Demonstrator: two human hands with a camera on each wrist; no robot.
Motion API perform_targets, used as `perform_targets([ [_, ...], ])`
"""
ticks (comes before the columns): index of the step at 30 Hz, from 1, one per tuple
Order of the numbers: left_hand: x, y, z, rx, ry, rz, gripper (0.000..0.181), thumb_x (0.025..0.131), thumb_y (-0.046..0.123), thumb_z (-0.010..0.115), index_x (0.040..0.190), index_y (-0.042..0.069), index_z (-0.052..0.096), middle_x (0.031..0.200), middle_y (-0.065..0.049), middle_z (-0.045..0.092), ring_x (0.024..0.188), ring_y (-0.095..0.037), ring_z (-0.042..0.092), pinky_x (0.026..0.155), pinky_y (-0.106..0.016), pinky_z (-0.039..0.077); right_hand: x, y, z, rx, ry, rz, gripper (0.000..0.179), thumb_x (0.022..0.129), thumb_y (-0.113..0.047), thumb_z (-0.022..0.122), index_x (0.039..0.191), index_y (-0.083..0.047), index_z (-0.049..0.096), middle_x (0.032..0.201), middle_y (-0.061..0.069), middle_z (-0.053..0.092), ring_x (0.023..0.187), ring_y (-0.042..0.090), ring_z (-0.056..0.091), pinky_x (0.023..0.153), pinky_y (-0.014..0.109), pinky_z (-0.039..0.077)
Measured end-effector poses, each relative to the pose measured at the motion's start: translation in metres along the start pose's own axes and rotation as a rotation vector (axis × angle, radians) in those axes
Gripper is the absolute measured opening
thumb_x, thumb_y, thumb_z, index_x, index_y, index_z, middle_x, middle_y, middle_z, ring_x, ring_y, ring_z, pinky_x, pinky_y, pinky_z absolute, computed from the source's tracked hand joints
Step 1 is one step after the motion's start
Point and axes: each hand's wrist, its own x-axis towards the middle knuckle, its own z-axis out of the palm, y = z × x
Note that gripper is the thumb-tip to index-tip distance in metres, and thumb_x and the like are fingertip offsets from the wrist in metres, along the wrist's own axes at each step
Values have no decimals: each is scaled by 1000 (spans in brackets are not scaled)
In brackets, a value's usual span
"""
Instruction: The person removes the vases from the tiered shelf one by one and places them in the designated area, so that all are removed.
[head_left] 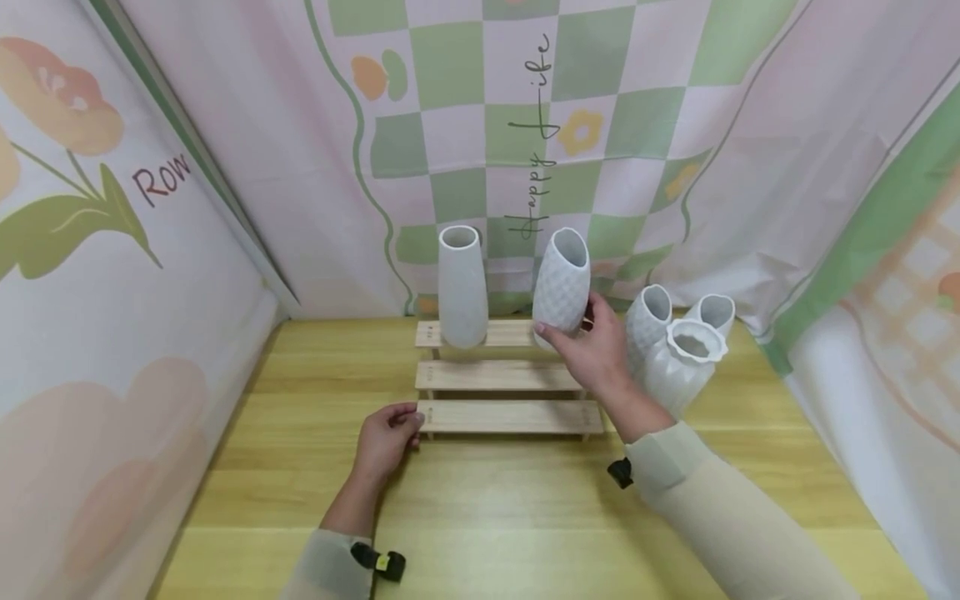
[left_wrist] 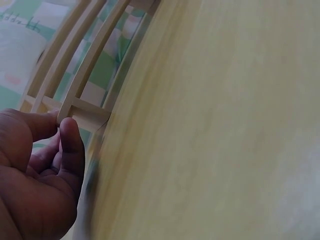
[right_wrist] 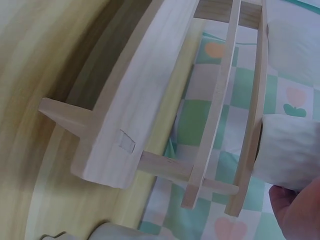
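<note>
A three-step wooden stand [head_left: 510,417] sits on the table, and my left hand [head_left: 386,446] pinches the left end of its lowest board. The left wrist view shows the thumb and a finger of that hand [left_wrist: 42,170] at the board's corner. My right hand [head_left: 592,350] grips the lower part of a white vase [head_left: 562,287] with a diamond-textured side and a slanted mouth. This vase is at the right of the top board, tilted slightly; its base [right_wrist: 287,150] meets the board in the right wrist view. A tall, smoother white vase [head_left: 462,292] stands upright at the top board's left.
Right of the stand, close to my right forearm, are three more white vases: a textured one [head_left: 647,321], one with a frilled rim [head_left: 682,371] and one behind [head_left: 714,312]. A checkered curtain [head_left: 517,150] hangs behind the wooden table [head_left: 487,517].
</note>
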Motion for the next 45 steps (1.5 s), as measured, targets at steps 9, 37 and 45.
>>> perform_targets([
  [9,0,-1,0,-6,-7,9,32,95,13,76,122,-3,70,102,-15,71,78,-22,70,68,-31,64,-12,0,-7,6,4,-8,93,78,-38,93,151,-5,46,142,20,58,128,37,58,106,53,52],
  [37,1,-3,1,-1,-4,18,32,96,15,75,123,-2,70,104,-15,71,79,-21,70,69,-31,64,-47,8,-20,1,5,-68,84,76,-29,95,142,0,52,131,18,63,122,36,61,106,54,51],
  [45,0,-2,1,5,-2,15,32,96,14,75,123,-3,70,104,-15,71,78,-22,70,68,-31,63,-53,10,-23,15,1,-62,89,75,-29,95,146,-1,49,134,19,61,124,37,60,106,55,51],
])
